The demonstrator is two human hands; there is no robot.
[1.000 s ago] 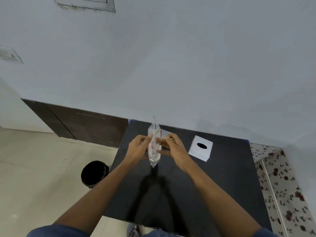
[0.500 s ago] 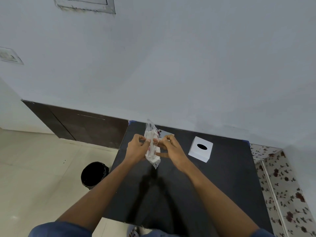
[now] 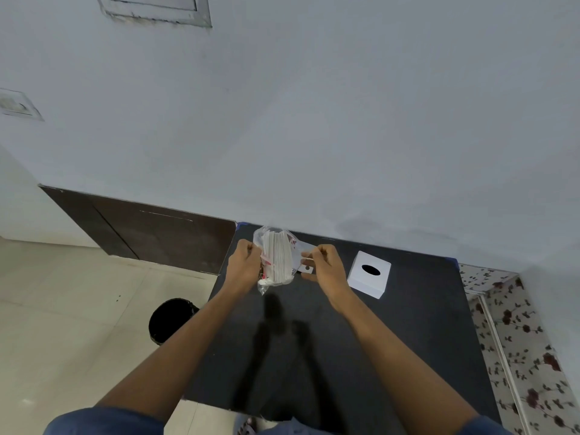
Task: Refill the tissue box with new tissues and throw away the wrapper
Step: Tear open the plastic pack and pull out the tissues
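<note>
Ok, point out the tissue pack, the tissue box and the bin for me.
tissue pack (image 3: 276,260), head view, on the exposed white tissue stack.
tissue box (image 3: 367,282), head view, on its white top below the oval slot.
bin (image 3: 169,318), head view, on its dark interior.
</note>
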